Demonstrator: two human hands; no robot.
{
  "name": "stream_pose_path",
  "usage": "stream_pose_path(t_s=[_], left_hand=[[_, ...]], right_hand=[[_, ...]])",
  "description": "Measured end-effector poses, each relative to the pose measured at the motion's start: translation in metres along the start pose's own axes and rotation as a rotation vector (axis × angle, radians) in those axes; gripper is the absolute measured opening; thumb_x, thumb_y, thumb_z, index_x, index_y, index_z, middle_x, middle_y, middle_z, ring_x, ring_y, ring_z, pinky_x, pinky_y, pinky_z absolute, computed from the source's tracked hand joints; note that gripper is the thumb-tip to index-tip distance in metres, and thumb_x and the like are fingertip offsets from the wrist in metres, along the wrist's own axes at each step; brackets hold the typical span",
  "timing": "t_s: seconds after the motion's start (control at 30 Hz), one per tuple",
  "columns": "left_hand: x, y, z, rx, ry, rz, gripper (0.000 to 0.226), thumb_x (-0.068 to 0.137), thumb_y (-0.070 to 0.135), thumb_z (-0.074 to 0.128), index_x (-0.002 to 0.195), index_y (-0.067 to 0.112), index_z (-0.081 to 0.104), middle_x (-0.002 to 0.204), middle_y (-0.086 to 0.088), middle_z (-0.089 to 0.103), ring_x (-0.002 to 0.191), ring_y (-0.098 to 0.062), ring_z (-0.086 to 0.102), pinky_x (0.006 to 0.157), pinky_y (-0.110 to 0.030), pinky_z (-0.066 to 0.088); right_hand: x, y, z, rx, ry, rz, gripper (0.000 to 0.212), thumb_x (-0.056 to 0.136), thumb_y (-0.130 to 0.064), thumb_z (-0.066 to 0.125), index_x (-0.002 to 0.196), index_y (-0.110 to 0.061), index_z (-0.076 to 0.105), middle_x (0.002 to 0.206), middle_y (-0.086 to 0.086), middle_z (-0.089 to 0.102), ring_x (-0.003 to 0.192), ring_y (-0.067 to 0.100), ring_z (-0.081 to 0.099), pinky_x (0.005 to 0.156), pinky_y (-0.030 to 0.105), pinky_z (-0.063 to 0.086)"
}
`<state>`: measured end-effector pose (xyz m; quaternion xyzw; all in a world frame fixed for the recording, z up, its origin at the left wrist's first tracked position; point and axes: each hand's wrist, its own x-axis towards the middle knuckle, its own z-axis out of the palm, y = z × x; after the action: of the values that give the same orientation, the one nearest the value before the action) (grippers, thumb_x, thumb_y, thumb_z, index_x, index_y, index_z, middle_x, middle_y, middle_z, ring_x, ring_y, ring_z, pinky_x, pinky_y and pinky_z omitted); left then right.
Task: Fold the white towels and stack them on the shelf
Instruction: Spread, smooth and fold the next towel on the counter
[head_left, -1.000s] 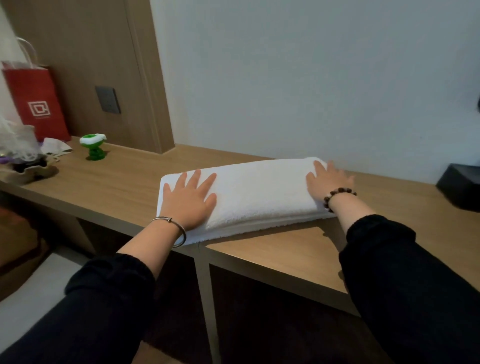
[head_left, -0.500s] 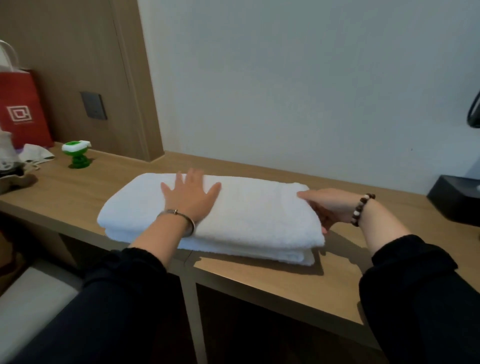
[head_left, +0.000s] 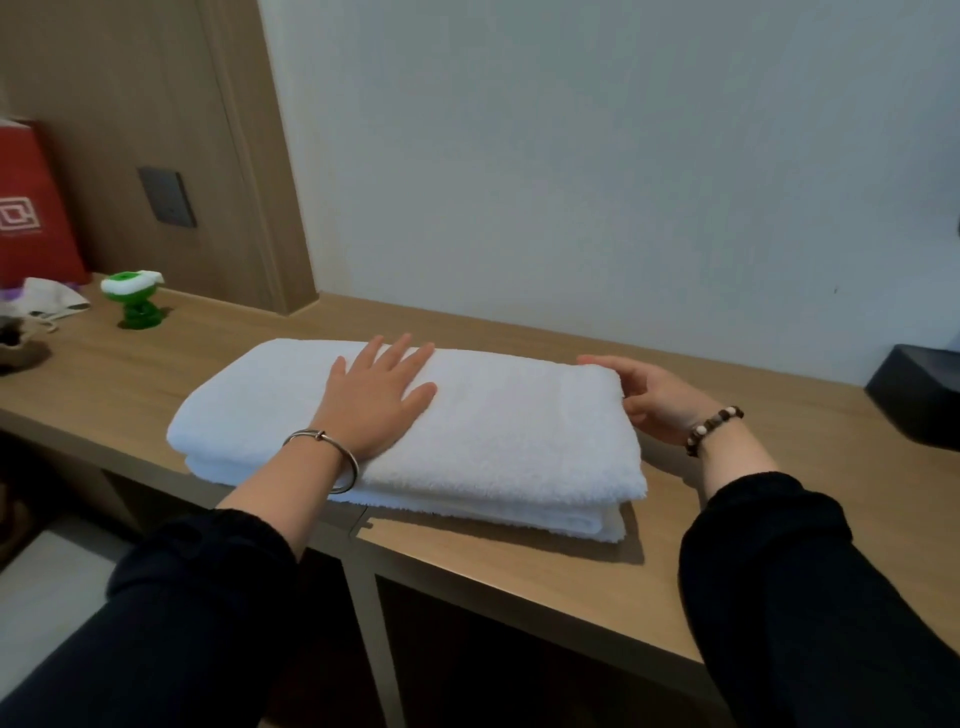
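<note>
A thick white towel (head_left: 509, 441), folded into a long flat bundle of several layers, lies on the wooden shelf top (head_left: 545, 577) near its front edge. My left hand (head_left: 374, 395) presses flat on the towel's top, left of its middle, fingers spread and straight. My right hand (head_left: 654, 400) rests against the towel's right end, fingers loosely bent along the fold, thumb by the upper corner.
A green and white toy (head_left: 132, 301), a crumpled white cloth (head_left: 52, 304) and a red paper bag (head_left: 31, 208) stand at the far left of the shelf. A black box (head_left: 919, 395) sits at the right edge. Open compartments lie under the shelf top.
The towel went from a thinner strip to a thicker folded bundle. My right hand moved off the towel's top to its right end; my left hand shifted toward the middle.
</note>
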<state>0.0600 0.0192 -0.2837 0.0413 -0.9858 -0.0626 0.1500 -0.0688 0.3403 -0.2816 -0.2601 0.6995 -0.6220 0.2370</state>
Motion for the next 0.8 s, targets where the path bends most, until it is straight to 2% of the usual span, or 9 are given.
stream_pose_path(t_s=[0.07,0.17,0.27,0.37,0.5,0.6,0.7,0.77,0.8], left_hand=[[0.001,-0.001,0.001,-0.002,0.006,0.004,0.055,0.095,0.055,0.021,0.148,0.043,0.013,0.159,0.011,0.007,0.146,-0.017,0.002,0.115,-0.054,0.005],[0.001,-0.002,0.002,-0.016,0.009,0.015,0.054,0.096,0.056,0.021,0.148,0.043,0.014,0.159,0.011,0.008,0.146,-0.017,0.003,0.115,-0.053,0.005],[0.002,-0.003,0.002,-0.034,0.009,0.012,0.054,0.096,0.055,0.024,0.148,0.043,0.015,0.158,0.011,0.01,0.146,-0.016,0.004,0.115,-0.052,0.005],[0.003,-0.006,0.002,-0.05,0.0,-0.004,0.055,0.096,0.054,0.024,0.148,0.042,0.016,0.159,0.01,0.01,0.146,-0.016,0.004,0.116,-0.049,0.005],[0.001,-0.008,0.001,-0.06,0.005,-0.016,0.055,0.096,0.053,0.024,0.148,0.04,0.017,0.159,0.009,0.011,0.146,-0.017,0.005,0.116,-0.048,0.004],[0.002,-0.006,0.002,-0.046,0.014,-0.013,0.054,0.096,0.052,0.025,0.148,0.039,0.018,0.159,0.008,0.012,0.146,-0.018,0.006,0.116,-0.048,0.005],[0.001,-0.006,0.002,-0.042,0.022,-0.011,0.054,0.096,0.052,0.025,0.148,0.039,0.019,0.159,0.008,0.012,0.146,-0.018,0.006,0.116,-0.048,0.005],[0.001,-0.007,0.002,-0.035,0.022,-0.014,0.055,0.096,0.053,0.024,0.148,0.039,0.018,0.159,0.008,0.012,0.146,-0.018,0.007,0.116,-0.049,0.006],[0.0,-0.007,0.002,-0.03,0.021,-0.017,0.055,0.096,0.053,0.023,0.148,0.039,0.018,0.159,0.008,0.012,0.146,-0.018,0.007,0.116,-0.049,0.006]], right_hand=[[0.001,0.001,0.002,-0.052,0.063,-0.027,0.064,0.075,0.033,0.039,0.124,-0.004,0.057,0.103,-0.004,0.069,0.085,0.003,0.066,0.054,0.012,0.045],[0.002,0.003,0.003,-0.19,0.182,-0.097,0.047,0.072,0.027,0.057,0.099,-0.011,0.068,0.091,-0.007,0.073,0.086,0.004,0.068,0.067,0.017,0.053],[0.001,0.003,0.008,-0.26,0.339,-0.133,0.031,0.073,0.023,0.061,0.087,-0.004,0.067,0.082,-0.001,0.07,0.073,0.001,0.066,0.062,0.016,0.052],[0.002,0.005,0.018,-0.292,0.513,-0.17,0.032,0.074,0.022,0.061,0.07,-0.01,0.062,0.072,0.001,0.064,0.057,-0.005,0.061,0.053,0.011,0.048],[-0.005,0.021,0.013,-0.272,0.742,-0.09,0.029,0.077,0.015,0.063,0.062,-0.009,0.055,0.058,0.005,0.058,0.044,0.003,0.055,0.047,0.02,0.046],[-0.014,0.03,0.003,-0.203,0.679,0.024,0.024,0.079,0.008,0.068,0.064,-0.007,0.057,0.061,0.009,0.061,0.047,0.009,0.062,0.046,0.019,0.049],[-0.017,0.021,0.003,-0.077,0.642,0.034,0.02,0.079,0.005,0.07,0.067,-0.007,0.06,0.063,0.007,0.063,0.057,0.016,0.065,0.051,0.024,0.051],[-0.017,0.01,0.008,0.079,0.6,0.057,0.016,0.087,-0.003,0.065,0.073,-0.006,0.058,0.065,0.01,0.058,0.05,0.015,0.061,0.049,0.025,0.05],[-0.018,0.004,0.012,0.162,0.565,0.105,0.021,0.092,-0.015,0.061,0.074,-0.005,0.057,0.064,0.01,0.055,0.044,0.013,0.056,0.044,0.024,0.047]])
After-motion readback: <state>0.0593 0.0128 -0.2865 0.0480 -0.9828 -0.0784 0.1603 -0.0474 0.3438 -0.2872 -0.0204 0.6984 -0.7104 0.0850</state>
